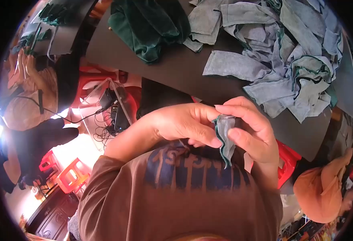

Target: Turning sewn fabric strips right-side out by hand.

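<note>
Because the green-edged grey fabric piece [225, 132] appears limp, even handling probably calls for a light grip close to its edge, the wavy green margin eased flat rather than stretched. The piece hangs between the two hands, in front of the brown shirt [200, 209] and apart from the bench [192, 68]: the left hand [188, 124] pinches its left side, while the right hand [256, 132] pinches its right side, thumb on the grey face. Similar grey strips [305, 34] lie heaped beyond.
</note>
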Motion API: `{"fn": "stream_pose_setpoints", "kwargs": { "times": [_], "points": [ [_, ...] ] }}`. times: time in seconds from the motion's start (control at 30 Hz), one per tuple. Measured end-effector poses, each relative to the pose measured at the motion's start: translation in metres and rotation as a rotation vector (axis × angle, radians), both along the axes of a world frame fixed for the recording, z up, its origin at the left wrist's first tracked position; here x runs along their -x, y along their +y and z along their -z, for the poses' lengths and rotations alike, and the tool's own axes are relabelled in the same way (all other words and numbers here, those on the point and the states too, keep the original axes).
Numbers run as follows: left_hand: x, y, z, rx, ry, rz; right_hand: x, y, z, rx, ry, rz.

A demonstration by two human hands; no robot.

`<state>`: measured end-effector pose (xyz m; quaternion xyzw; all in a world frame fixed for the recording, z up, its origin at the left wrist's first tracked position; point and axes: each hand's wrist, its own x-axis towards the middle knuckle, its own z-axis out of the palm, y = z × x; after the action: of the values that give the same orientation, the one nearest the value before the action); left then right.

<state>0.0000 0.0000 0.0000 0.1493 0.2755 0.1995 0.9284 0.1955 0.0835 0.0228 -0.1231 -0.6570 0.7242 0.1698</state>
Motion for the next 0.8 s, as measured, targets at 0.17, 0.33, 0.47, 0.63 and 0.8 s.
{"fn": "stream_pose_setpoints", "kwargs": {
  "times": [0.17, 0.33, 0.47, 0.63, 0.8],
  "points": [
    [-0.005, 0.008, -0.004, -1.075, 0.522, -0.422, 0.005, 0.010, 0.008, -0.226, 0.054, 0.162],
    [-0.008, -0.001, -0.021, -1.246, 0.671, -0.506, 0.009, 0.001, 0.004, -0.222, 0.140, 0.219],
    [-0.010, 0.001, -0.014, -1.258, 0.702, -0.707, 0.015, -0.001, 0.000, -0.328, 0.188, 0.270],
    [-0.016, 0.001, -0.014, -1.300, 0.822, -0.814, 0.022, -0.014, -0.001, -0.493, 0.235, 0.360],
    [-0.025, -0.002, -0.018, -1.259, 1.073, -0.879, 0.022, -0.017, 0.008, -0.518, 0.278, 0.441]
  ]
}}
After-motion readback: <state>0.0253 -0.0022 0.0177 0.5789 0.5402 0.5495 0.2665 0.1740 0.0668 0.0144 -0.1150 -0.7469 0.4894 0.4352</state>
